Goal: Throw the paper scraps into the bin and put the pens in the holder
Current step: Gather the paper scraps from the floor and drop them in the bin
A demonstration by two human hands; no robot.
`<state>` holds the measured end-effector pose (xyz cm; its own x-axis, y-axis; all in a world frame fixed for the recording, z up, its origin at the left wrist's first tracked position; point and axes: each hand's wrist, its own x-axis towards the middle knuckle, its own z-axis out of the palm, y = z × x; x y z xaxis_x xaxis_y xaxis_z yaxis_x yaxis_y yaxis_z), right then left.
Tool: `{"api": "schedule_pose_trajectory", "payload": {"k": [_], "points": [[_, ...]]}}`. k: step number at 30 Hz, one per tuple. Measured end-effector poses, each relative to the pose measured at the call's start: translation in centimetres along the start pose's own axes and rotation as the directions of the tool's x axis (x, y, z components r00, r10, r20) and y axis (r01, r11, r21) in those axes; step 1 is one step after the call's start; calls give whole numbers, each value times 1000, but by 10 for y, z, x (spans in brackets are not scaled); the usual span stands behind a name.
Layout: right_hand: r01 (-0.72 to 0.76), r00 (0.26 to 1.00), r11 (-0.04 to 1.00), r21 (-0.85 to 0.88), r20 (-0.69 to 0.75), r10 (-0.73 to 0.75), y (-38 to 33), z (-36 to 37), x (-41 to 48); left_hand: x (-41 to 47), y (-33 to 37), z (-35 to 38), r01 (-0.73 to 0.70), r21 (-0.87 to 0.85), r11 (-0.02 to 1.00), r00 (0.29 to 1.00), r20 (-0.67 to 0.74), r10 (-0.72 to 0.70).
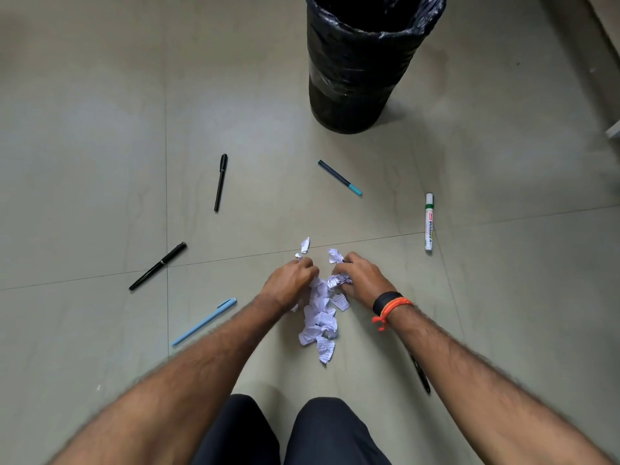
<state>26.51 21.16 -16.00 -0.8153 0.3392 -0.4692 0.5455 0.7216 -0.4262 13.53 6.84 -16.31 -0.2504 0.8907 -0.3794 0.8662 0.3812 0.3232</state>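
A heap of crumpled white paper scraps lies on the tiled floor in front of my knees. My left hand and my right hand are down on its far end, fingers curled around scraps. The black bin with a plastic liner stands farther ahead. Pens lie scattered: two black pens at left, a light blue pen, a dark pen with a teal cap, a white whiteboard marker at right, and a black pen partly hidden under my right forearm. No pen holder is in view.
My knees in dark trousers fill the bottom centre. A wall base or furniture edge runs along the far right. One small scrap lies apart, just beyond the hands.
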Motion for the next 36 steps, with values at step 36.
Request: {"api": "schedule_pose_trajectory", "payload": {"k": [36], "points": [[104, 647, 955, 279, -748, 148, -61, -391, 139, 172, 1, -375, 18, -652, 758, 648, -570, -505]]}}
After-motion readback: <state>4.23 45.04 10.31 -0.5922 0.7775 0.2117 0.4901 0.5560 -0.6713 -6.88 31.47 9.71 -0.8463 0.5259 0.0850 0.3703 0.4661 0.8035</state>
